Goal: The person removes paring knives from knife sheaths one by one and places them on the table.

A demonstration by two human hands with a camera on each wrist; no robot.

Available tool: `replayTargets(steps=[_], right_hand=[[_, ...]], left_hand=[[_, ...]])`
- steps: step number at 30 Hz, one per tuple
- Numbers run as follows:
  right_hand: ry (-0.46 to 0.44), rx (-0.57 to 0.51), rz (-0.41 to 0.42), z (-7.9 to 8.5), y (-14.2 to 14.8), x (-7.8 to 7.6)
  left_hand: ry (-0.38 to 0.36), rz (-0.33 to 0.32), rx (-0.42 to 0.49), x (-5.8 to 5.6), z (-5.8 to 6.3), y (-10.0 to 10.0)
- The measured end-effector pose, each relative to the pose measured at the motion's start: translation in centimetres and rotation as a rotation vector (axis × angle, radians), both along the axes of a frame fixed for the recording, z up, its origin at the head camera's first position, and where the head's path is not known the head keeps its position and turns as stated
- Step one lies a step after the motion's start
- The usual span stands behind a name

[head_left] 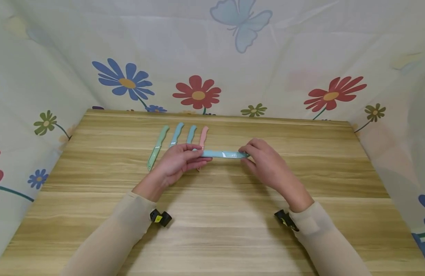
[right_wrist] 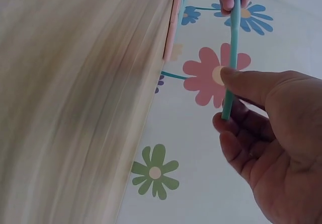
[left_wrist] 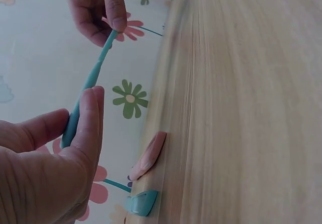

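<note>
A slim light-blue knife [head_left: 223,154] is held crosswise above the table between both hands. My left hand [head_left: 176,163] pinches its handle end between thumb and fingers. At the other end, the thumb and fingertips of my right hand [head_left: 267,165] pinch the blade end. The left wrist view shows the same blue knife [left_wrist: 94,73] raised off the wood, with the right hand at its far end. Behind my left hand lie a green knife [head_left: 158,147], two blue knives [head_left: 177,133] and a pink knife [head_left: 204,136], partly covered by that hand.
The wooden table [head_left: 212,237] spreads below both hands. A white curtain [head_left: 284,76] printed with flowers and a butterfly hangs behind it and on both sides. Each sleeve carries a small black camera [head_left: 161,217] at the wrist.
</note>
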State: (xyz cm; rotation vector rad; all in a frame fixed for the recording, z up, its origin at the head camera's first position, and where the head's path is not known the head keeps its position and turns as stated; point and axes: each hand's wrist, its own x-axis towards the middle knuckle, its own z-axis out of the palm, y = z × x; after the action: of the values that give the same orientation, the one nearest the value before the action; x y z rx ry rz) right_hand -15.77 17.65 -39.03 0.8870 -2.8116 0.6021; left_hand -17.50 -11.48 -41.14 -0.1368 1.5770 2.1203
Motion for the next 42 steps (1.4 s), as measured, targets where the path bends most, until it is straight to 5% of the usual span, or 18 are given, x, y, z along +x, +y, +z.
replayTargets(steps=[23,27,34,42], right_hand=[[0.073,-0.002,0.049,0.2,0.5,0.0],[0.075,-0.002,0.051,0.2,0.5,0.0],[0.071,0.002,0.047,0.2,0.4,0.0],[0.080,-0.002,0.039,0.3,0.3,0.1]], left_hand=[[0.076,-0.004,-0.057,0.2,0.6,-0.3],[0.208,-0.009,-0.215,0.3,0.8,-0.5],[0.631,0.010,-0.727,1.3,1.7,0.0],[1.044,-0.042,-1.103,2.1,2.1,1.2]])
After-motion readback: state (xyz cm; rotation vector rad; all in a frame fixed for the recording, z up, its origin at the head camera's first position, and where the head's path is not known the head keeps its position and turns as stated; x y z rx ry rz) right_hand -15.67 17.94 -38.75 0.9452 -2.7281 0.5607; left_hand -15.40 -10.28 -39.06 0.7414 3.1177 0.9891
